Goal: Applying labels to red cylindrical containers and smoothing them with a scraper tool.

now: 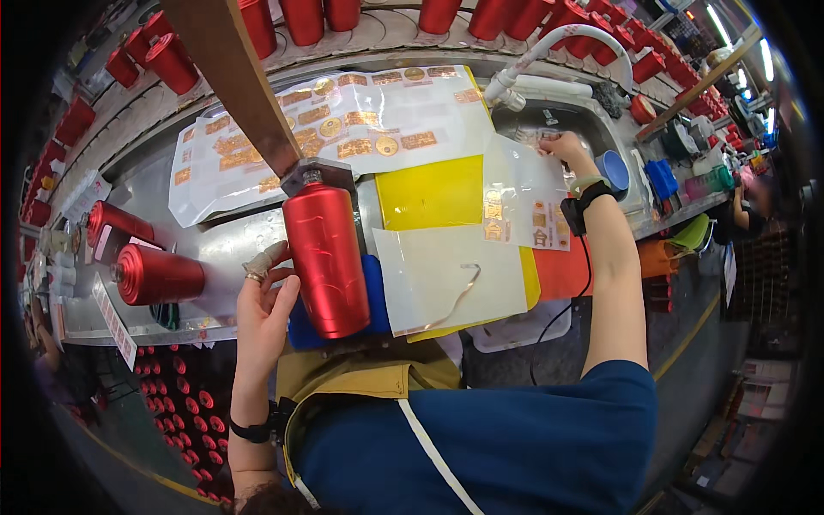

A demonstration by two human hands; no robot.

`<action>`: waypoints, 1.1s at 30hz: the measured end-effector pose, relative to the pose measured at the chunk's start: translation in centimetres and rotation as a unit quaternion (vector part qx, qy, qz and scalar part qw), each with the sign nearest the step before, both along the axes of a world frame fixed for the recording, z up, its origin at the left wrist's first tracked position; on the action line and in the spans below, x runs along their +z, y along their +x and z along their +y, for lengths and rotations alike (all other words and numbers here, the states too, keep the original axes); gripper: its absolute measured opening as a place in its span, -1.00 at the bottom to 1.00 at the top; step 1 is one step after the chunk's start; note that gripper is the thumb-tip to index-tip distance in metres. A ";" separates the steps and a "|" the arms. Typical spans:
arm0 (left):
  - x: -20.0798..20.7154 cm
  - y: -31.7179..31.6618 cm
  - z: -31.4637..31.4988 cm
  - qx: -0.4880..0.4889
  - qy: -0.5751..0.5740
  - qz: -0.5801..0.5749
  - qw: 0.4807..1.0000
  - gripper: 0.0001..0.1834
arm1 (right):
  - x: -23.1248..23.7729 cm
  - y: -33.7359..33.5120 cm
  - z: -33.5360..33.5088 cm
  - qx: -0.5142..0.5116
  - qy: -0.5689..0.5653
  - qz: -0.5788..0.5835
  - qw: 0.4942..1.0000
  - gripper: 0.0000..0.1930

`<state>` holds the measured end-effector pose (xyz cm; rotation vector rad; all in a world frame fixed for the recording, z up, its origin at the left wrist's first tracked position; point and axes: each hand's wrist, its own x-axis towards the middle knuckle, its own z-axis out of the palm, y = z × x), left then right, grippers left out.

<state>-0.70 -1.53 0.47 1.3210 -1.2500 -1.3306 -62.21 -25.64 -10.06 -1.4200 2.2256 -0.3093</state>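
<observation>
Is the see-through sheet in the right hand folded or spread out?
Spread out: the see-through sheet shows its broad face, with gold-coloured markings and no visible fold; the right hand pinches its upper edge.

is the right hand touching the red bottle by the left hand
No, the right hand pinches a sheet by the sink, away from the bottle.

On my feed I count two hands, one left hand point(264, 319) and one right hand point(564, 148). I get one red bottle point(328, 257) at centre and two lying bottles point(163, 275) at left. Upper right, I tally one sink point(592, 124), one tap point(525, 62), one blue bowl point(614, 170). I see one printed sheet point(512, 176) in the right hand, one blank sheet point(429, 275) at centre.
</observation>
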 end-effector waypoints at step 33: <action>3.8 -2.9 -2.6 -0.022 -0.283 -0.128 0.950 -0.27 | 20.6 36.5 15.7 0.549 -0.170 -0.193 0.795 -0.70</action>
